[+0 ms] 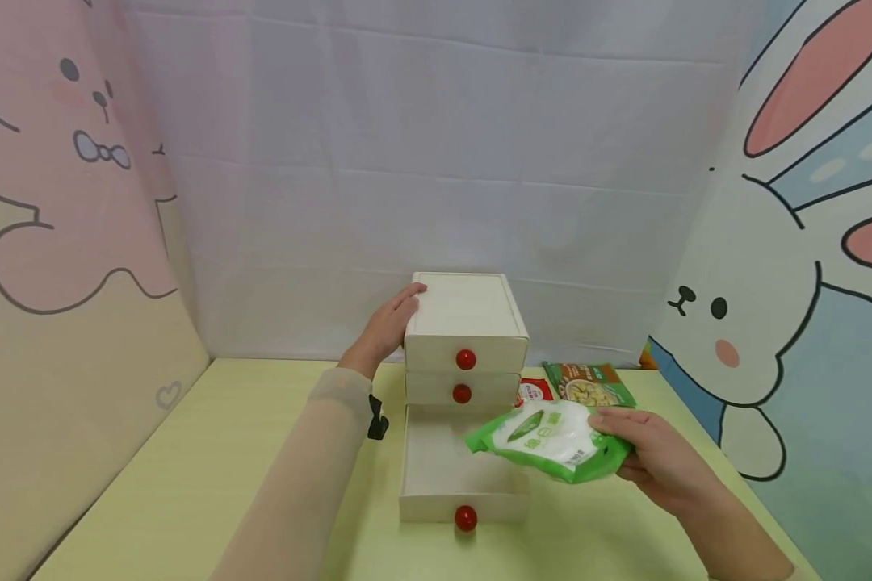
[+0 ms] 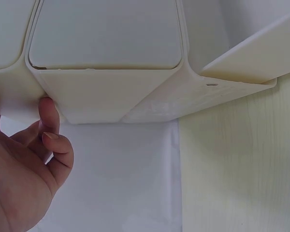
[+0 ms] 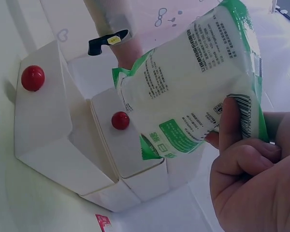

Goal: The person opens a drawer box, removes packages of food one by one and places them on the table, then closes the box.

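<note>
In the head view, a white three-drawer box with round red knobs stands on the table, its bottom drawer pulled out and its two upper drawers closed. My left hand rests against the upper left edge of the box, fingertips over the top. The left wrist view has this hand with bent fingers touching the box's side. My right hand pinches a green-and-white plastic packet by its right end, above and right of the open drawer. Printed text and a barcode mark the packet's back.
Behind the packet, a green-and-orange food packet and a small red packet lie on the pale yellow table to the right of the box. A white cloth backdrop hangs behind, with cartoon-printed sheets at both sides.
</note>
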Tool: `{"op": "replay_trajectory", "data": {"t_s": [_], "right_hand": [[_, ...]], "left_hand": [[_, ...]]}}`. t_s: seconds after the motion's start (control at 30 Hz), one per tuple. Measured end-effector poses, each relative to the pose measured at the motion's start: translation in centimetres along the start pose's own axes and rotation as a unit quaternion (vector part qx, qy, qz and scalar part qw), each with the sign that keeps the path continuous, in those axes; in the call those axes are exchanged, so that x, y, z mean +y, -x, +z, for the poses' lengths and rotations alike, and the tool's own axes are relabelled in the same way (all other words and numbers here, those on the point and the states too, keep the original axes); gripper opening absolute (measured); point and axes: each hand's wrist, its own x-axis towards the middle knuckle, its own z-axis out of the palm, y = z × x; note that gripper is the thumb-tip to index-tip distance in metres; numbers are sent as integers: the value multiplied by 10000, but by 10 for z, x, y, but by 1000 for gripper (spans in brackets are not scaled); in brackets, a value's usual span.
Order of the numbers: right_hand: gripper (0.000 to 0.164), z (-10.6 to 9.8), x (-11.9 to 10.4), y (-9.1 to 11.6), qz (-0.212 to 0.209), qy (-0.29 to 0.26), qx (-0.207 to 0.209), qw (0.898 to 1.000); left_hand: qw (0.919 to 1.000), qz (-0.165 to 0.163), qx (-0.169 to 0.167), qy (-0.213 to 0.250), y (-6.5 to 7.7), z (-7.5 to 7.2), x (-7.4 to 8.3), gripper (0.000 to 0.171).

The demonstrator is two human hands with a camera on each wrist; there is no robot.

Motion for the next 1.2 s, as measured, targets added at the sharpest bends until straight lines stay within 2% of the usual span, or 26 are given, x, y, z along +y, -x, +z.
{"op": "replay_trajectory", "data": {"t_s": [0.3,0.4,0.57,0.77,0.97,1.2], "right_hand": [[36,-40,-6,14,-381,-252,-42,9989],[37,-54,-4,17,-361,-357,159,9986],[34,-75,5,19,-177,-527,926,9942],[27,-96,19,14,312,-572,1826,9810],[27,-112,33,13,811,-210,2309,9694],[23,-125,41,14,1267,918,2203,9628]], "left_hand": [[9999,65,53,-90,0,0,-1,48],[9999,113,35,-122,1,-1,0,48],[9998,124,46,-139,2,-1,2,47],[9998,108,56,-161,3,-1,4,47],[9997,141,52,-186,4,0,5,48],[9998,89,14,-189,4,-1,5,48]]}}
